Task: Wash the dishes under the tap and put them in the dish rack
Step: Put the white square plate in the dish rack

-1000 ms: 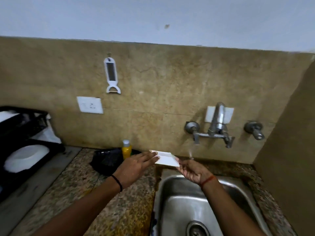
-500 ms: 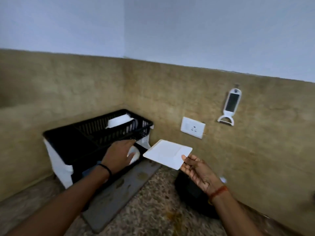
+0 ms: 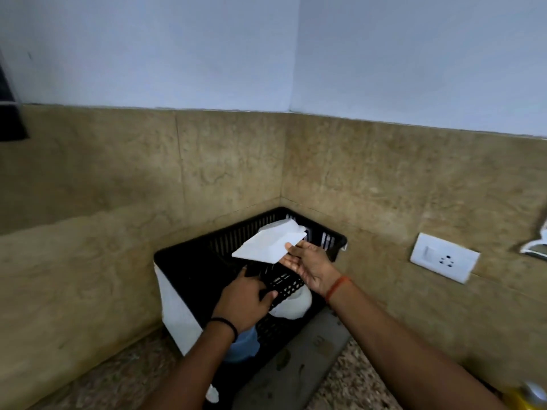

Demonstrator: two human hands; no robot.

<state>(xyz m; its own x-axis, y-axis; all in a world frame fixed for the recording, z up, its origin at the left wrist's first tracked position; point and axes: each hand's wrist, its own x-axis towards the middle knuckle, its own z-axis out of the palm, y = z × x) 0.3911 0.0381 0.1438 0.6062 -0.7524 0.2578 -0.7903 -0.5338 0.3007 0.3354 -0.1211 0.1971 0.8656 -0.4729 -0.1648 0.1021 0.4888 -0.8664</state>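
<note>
A black two-tier dish rack [image 3: 189,261] with white side panels stands in the corner of the counter. My right hand [image 3: 310,269] holds a white square plate [image 3: 266,248] by its near edge, level, over the rack's top basket. Another white dish [image 3: 284,227] lies in that basket behind the plate. My left hand [image 3: 244,300] grips the front rim of the top basket. A white bowl [image 3: 293,306] sits on the lower tier, and a blue item [image 3: 244,346] shows under my left wrist.
A white wall socket [image 3: 444,261] is on the tiled wall to the right. A white peeler [image 3: 537,247] hangs at the right edge. A yellow bottle [image 3: 529,399] peeks in at the bottom right. A grey mat [image 3: 305,359] lies under the rack on the granite counter.
The view swung left from the sink to the rack. My right hand carried the plate over the top basket. My left hand moved from the lower tier up to the basket's front rim.
</note>
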